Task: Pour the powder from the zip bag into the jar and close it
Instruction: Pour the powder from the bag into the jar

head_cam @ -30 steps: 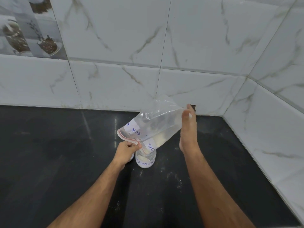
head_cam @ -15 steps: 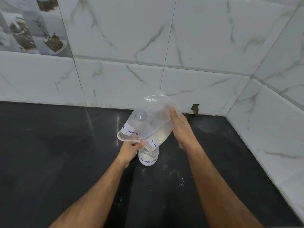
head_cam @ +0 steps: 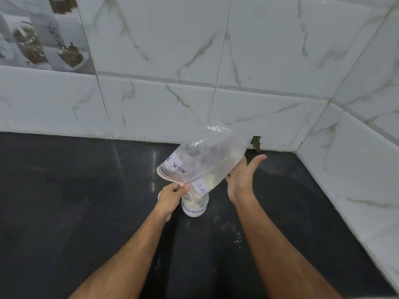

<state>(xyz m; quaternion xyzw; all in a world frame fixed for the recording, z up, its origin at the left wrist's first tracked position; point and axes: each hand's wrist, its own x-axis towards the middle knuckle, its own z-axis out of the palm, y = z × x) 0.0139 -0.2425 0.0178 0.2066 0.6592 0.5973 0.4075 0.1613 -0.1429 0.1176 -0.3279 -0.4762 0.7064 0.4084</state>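
1. Marble-look wall tiles (head_cam: 269, 61) wrap our corner, and below them runs the dark counter (head_cam: 64, 212), dusted with spilled specks (head_cam: 236, 239) near our right forearm.
2. We hold the zip bag (head_cam: 207, 160) tilted mouth-down over the jar, its sealed end raised toward the wall. A little powder (head_cam: 210, 180) sits in the low corner by the label; most of the bag looks clear.
3. Our right hand (head_cam: 243, 180) is spread, palm against the raised end of the bag, fingers straight, propping it rather than gripping.
4. Our left hand (head_cam: 172, 192) pinches the zip edge just at the jar's mouth, steering the opening.
5. Small and clear, the jar (head_cam: 195, 207) stands upright on the counter under the bag's lower corner, labelled and partly filled. A pale round thing peeks out behind our left hand; we cannot tell whether it is the lid.
6. To finish the pour well, we judge we should keep the pinched corner inside the jar's rim, lift the far end higher, and tap gently with the flat right hand so the clinging powder slides down without puffing onto the counter.
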